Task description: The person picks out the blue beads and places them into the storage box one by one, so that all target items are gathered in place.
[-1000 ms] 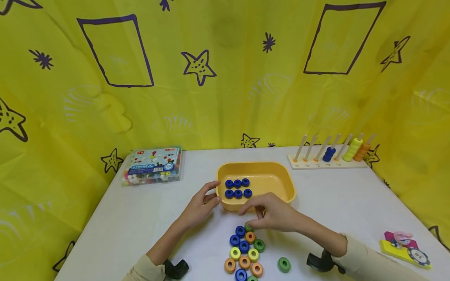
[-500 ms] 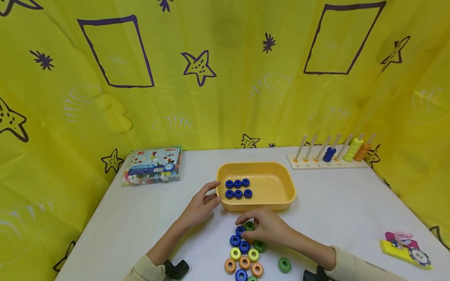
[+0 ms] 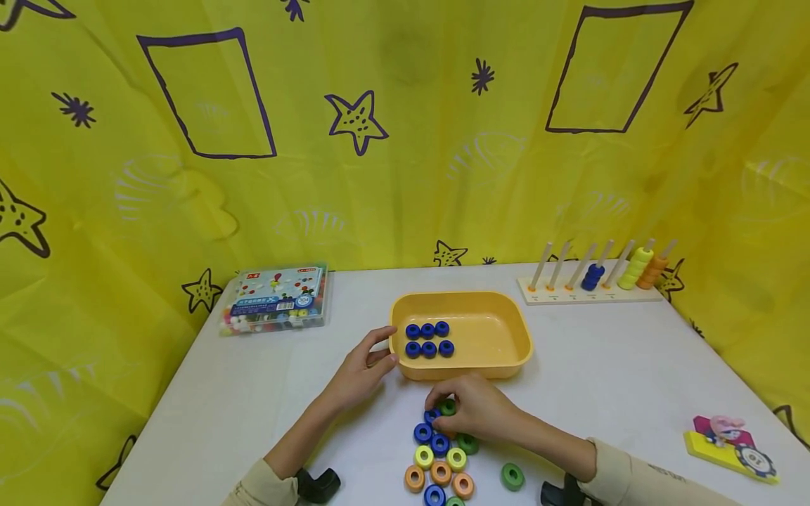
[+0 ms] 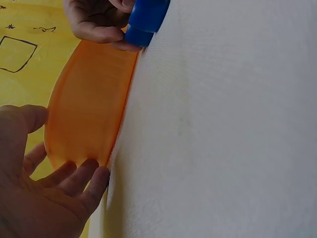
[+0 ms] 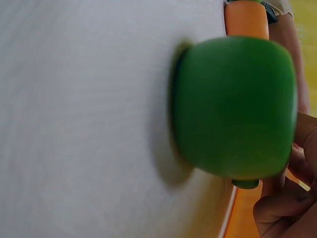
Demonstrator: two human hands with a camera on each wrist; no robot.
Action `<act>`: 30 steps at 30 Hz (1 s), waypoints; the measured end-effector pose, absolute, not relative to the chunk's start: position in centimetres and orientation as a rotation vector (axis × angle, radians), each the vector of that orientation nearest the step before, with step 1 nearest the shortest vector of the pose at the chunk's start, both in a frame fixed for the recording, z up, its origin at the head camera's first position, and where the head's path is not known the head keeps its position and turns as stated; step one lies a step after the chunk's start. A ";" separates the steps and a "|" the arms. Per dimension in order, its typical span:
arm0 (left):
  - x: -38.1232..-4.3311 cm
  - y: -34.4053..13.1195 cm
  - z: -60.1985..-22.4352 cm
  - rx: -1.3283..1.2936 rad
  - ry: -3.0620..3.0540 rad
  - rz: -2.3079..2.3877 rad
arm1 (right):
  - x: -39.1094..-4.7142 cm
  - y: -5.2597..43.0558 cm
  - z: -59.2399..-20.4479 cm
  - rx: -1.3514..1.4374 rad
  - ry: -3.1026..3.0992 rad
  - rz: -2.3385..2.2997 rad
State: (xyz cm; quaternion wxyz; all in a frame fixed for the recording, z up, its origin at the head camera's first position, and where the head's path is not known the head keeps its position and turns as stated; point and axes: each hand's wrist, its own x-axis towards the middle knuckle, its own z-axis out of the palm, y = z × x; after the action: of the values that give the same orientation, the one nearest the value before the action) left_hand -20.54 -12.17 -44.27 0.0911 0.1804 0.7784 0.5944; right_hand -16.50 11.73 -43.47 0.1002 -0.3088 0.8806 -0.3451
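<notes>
My left hand (image 3: pixel 357 379) touches the left end of a yellow tray (image 3: pixel 493 371); in the left wrist view its fingertips rest against the wall, the thumb by the rim. Two rows of blue rings (image 3: pixel 428 349) lie inside the tray. In front of it my right hand (image 3: pixel 477 409) pinches a blue ring (image 3: pixel 432 416) between thumb and index finger, at the top of a cluster of rings. A green ring (image 3: pixel 447 407) sits just beside that ring. Below lie blue, yellow (image 3: pixel 423 457) and orange rings (image 3: pixel 414 478). A large green ring (image 5: pixel 235 109) partly hides my right hand in the right wrist view.
A single green ring (image 3: pixel 512 477) lies right of the cluster. At the back right stands a peg rack (image 3: pixel 588 295) with blue, yellow and orange rings on some pegs. A clear box (image 3: pixel 275 299) is at back left, a yellow toy (image 3: pixel 728 450) at right.
My right hand has come down and toward me from the tray's front edge to the cluster, and its thumb and index finger have closed on a blue ring. The left hand stays put.
</notes>
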 end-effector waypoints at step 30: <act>-19.5 -12.0 -42.1 0.556 2.288 1.752 | -29.9 17.5 -40.2 -0.770 2.651 -1.104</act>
State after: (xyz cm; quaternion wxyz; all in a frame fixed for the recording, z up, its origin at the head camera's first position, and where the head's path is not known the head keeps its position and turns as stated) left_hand -19.54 -12.05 -42.10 0.1030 0.1886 0.7755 0.5937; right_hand -29.93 17.46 -40.19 0.0841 -0.2579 0.8885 -0.3702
